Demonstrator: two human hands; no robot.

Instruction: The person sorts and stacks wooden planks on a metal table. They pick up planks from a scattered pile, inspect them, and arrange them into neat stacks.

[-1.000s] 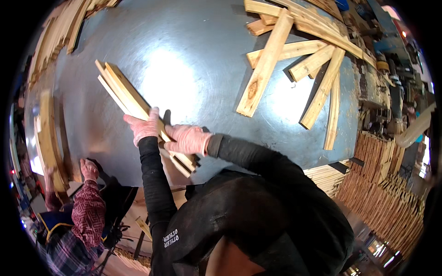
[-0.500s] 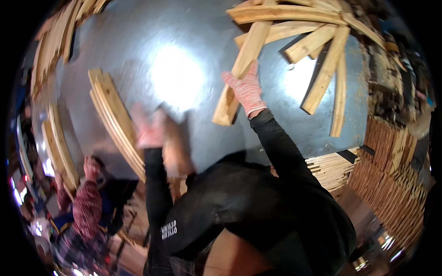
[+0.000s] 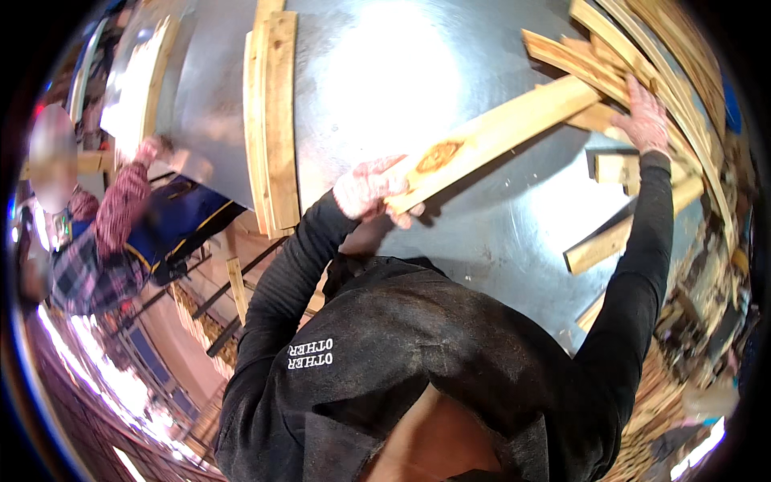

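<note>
My left hand (image 3: 371,189), in a pale pink knit glove, grips the near end of a wooden slat (image 3: 482,145) with a dark knot. The slat slants up and right over the grey metal tabletop (image 3: 337,104), its far end beside a loose pile of slats. On that pile lies my right hand (image 3: 645,124), gloved alike, fingers stretched and thumb apart. Beneath its fingers runs another slat (image 3: 574,64); no firm hold on it shows. A shorter slat (image 3: 602,245) lies near my right forearm.
Left of my left hand, several slats (image 3: 273,120) stand side by side at the table's edge. Further left, a co-worker in a plaid sleeve (image 3: 124,209) has a hand near another slat (image 3: 159,80). Long curved strips (image 3: 683,104) bound the right side.
The view has swung round. My left hand, earlier blurred and apart from the wood, now grips a slat's near end. My right hand has left a slat's near part and reached onto the pile.
</note>
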